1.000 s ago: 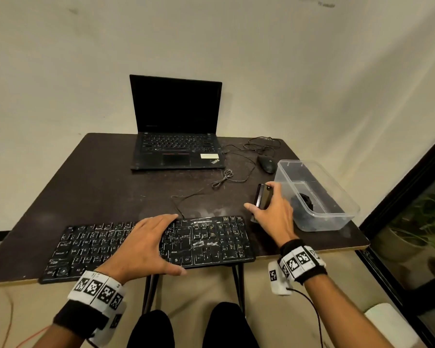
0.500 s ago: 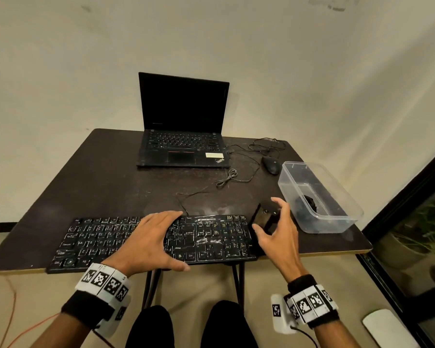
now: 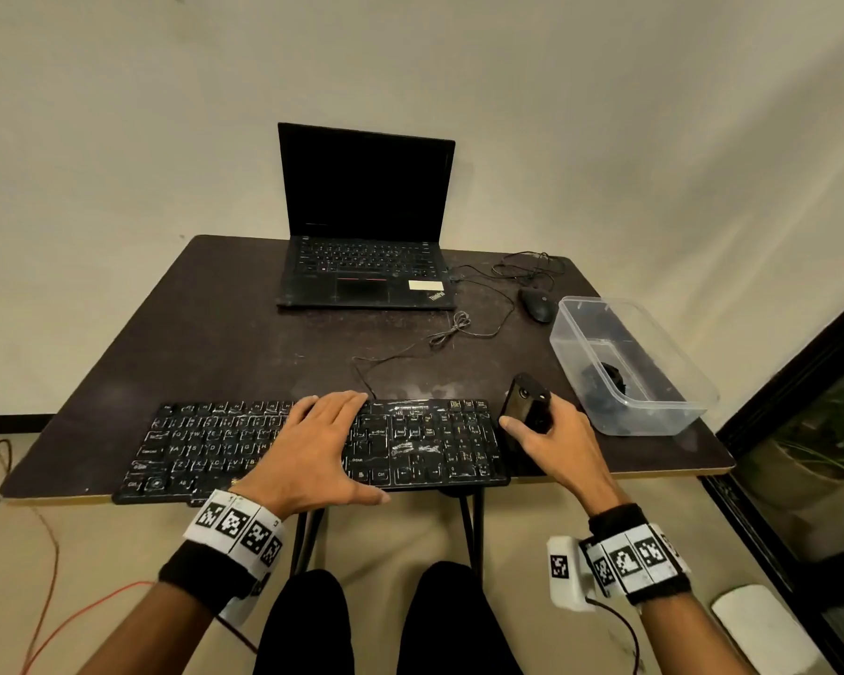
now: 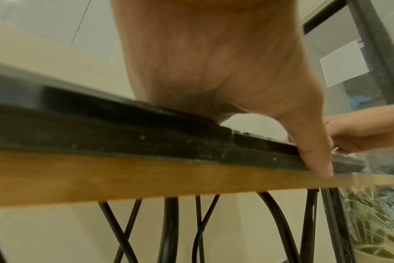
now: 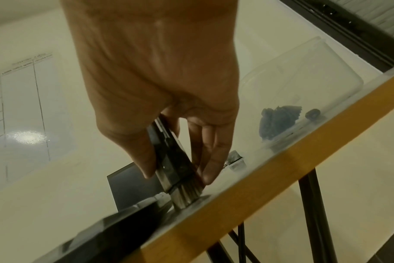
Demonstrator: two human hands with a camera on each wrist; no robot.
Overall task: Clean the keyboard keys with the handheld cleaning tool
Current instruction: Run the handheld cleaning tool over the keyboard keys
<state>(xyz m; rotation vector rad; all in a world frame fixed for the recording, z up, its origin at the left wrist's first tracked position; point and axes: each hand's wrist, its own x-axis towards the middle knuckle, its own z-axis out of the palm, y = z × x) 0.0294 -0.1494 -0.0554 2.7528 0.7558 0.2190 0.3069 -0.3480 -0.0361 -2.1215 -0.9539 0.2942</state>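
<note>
Gripping cleaning tool (image 3: 527,406) in right hand (image 3: 554,440) at keyboard (image 3: 425,440) edge, left hand (image 3: 313,450) flat on keys

We see the black keyboard (image 3: 313,445), its keys streaked with pale grime, lying flat along the table's (image 3: 225,343) near edge. Just beside its right end stands the dark handheld brush (image 3: 525,406), tilted, short bristles touching the tabletop near that edge.

glossy keyboard (image 3: 313,445) (scuffed), clear plastic tub (image 3: 629,367)
</note>
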